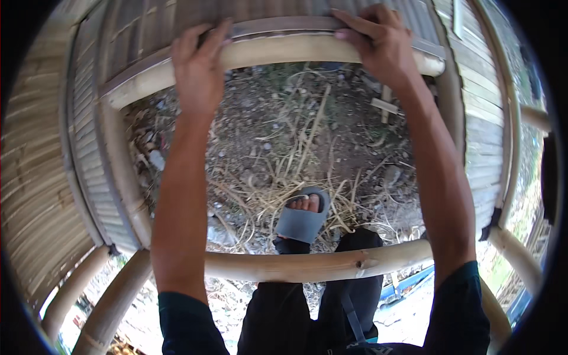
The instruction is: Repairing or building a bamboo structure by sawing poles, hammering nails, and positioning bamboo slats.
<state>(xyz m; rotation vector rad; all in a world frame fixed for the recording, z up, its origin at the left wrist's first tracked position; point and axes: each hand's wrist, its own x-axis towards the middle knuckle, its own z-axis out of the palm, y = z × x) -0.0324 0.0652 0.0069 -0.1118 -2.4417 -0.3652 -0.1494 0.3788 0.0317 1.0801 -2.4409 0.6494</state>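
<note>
Both my arms stretch forward to the far side of a bamboo frame. A flat, dark bamboo strip (284,25) lies along the top of a thick, pale bamboo pole (287,51), against an upright slatted panel (272,8). My left hand (200,68) is closed on the strip left of its middle, fingers bent over its upper edge. Farther right, my right hand (383,44) pinches the same strip between thumb and forefinger, its other fingers curled. Parts of the strip are hidden beneath both hands.
A nearer bamboo pole (319,263) crosses in front of my legs. Slatted walls (482,118) with bamboo posts (127,171) stand at both sides. Below, dry straw (307,142) and stones litter the soil, where my foot in a grey slide sandal (303,222) rests.
</note>
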